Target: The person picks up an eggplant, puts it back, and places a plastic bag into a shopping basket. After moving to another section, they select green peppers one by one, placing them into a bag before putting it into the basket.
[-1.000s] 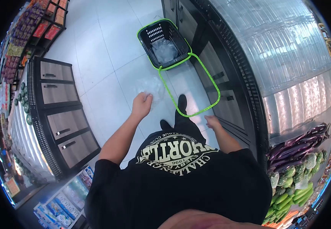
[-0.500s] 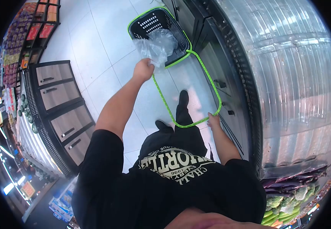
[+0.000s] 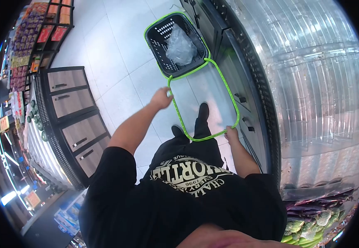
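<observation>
One bare right hand (image 3: 231, 134) has its fingers closed around a bright green, rounded loop handle (image 3: 229, 89), at the near right corner of this loop. The handle reaches toward the person from a black, perforated plastic basket (image 3: 158, 53) with a green rim, and it joins this basket at both near corners. The basket stands on the pale tiled floor (image 3: 109, 53), just beside the lower edge of a dark-framed cabinet (image 3: 229, 62) on the right side. Inside, toward the right wall, lies a crumpled, transparent plastic bag (image 3: 181, 48).

The bare left hand (image 3: 161, 98) is at the left side of the loop, near the basket's near left corner. Its fingers are curled, but I cannot tell if they grip the handle or are only next to it. Two black shoes (image 3: 204, 109) are below the near edge of the loop.

In my judgement, the step in hand is taking hold of the handle, with the right hand carrying the grip. A pull would call for a firm right grip, the left fingers free of the loop, and some care for the cabinet edge and the feet.
</observation>
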Demonstrator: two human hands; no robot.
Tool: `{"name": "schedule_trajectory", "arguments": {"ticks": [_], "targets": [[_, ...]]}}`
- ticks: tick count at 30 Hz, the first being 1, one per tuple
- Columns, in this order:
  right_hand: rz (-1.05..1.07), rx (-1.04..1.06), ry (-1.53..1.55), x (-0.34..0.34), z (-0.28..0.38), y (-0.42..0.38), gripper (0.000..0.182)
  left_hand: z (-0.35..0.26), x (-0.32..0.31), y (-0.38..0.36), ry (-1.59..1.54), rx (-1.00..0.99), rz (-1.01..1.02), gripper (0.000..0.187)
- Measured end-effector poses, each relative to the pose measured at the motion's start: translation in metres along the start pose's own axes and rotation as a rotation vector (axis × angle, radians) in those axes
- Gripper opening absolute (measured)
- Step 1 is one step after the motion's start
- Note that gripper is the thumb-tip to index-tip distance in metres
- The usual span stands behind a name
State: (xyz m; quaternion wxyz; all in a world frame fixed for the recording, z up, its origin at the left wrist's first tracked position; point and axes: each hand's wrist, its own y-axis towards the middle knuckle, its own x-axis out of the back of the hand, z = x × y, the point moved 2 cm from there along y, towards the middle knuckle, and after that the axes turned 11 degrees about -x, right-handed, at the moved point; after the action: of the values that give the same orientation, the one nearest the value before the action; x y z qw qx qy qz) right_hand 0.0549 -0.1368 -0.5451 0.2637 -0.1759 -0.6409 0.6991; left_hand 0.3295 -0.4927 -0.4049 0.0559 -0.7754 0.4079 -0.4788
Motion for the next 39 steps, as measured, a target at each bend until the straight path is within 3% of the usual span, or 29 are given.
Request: {"name": "schedule_trajectory", "arguments": {"ticks": [3,8,13,17,21,23,25,28,29,30,32,34,35,36,38,39], "targets": [[-0.059,0.093,-0.106,-0.020,0.014,-0.012,0.023,0.000,-0.035,-0.044,-0.045,-0.082,0.113,0.049],[-0.032,0.241,-0.187,-0.052,0.070,-0.071,0.023,-0.017,-0.046,-0.102,-0.188,-0.013,0.217,0.049],[-0.089,0.356,-0.307,-0.090,0.137,-0.109,0.024,0.030,-0.034,-0.138,-0.234,0.042,0.026,0.042],[-0.099,0.332,-0.357,-0.114,0.181,-0.104,0.021,0.088,-0.008,-0.173,-0.368,0.255,0.024,0.033],[-0.010,0.301,-0.252,-0.148,0.214,-0.091,0.018,0.157,-0.020,-0.222,-0.232,0.296,-0.237,0.035],[-0.064,0.303,-0.205,-0.169,0.230,-0.096,0.017,0.177,-0.028,-0.244,-0.371,0.546,-0.188,0.036],[-0.089,0.328,-0.243,-0.190,0.252,-0.097,0.017,0.209,-0.055,-0.263,-0.514,0.651,-0.196,0.034],[-0.157,0.346,-0.317,-0.195,0.279,-0.045,0.018,0.206,-0.038,-0.280,-0.418,0.610,-0.095,0.031],[-0.191,0.359,-0.359,-0.205,0.292,-0.033,0.019,0.240,-0.063,-0.284,-0.168,0.279,-0.005,0.032],[-0.189,0.385,-0.359,-0.222,0.303,-0.050,0.019,0.325,-0.155,-0.264,-0.033,0.182,-0.023,0.035],[-0.419,0.520,-0.265,-0.243,0.312,-0.084,0.032,0.314,-0.118,-0.258,0.269,0.011,-0.090,0.041],[-0.481,0.588,-0.159,-0.263,0.321,-0.082,0.041,0.370,-0.124,-0.245,-0.182,0.311,-0.106,0.037],[-0.545,0.630,-0.044,-0.271,0.330,-0.076,0.051,0.312,-0.026,-0.249,-0.376,0.471,-0.155,0.036],[-0.541,0.638,-0.039,-0.281,0.345,-0.066,0.051,0.329,-0.002,-0.232,-0.374,0.466,-0.164,0.036],[-0.603,0.893,-0.271,-0.285,0.358,-0.045,0.058,0.361,0.022,-0.212,-0.459,0.273,-0.192,0.028],[-0.598,0.921,-0.404,-0.294,0.361,-0.051,0.054,0.349,0.060,-0.206,-0.645,0.439,-0.313,0.024]]}}
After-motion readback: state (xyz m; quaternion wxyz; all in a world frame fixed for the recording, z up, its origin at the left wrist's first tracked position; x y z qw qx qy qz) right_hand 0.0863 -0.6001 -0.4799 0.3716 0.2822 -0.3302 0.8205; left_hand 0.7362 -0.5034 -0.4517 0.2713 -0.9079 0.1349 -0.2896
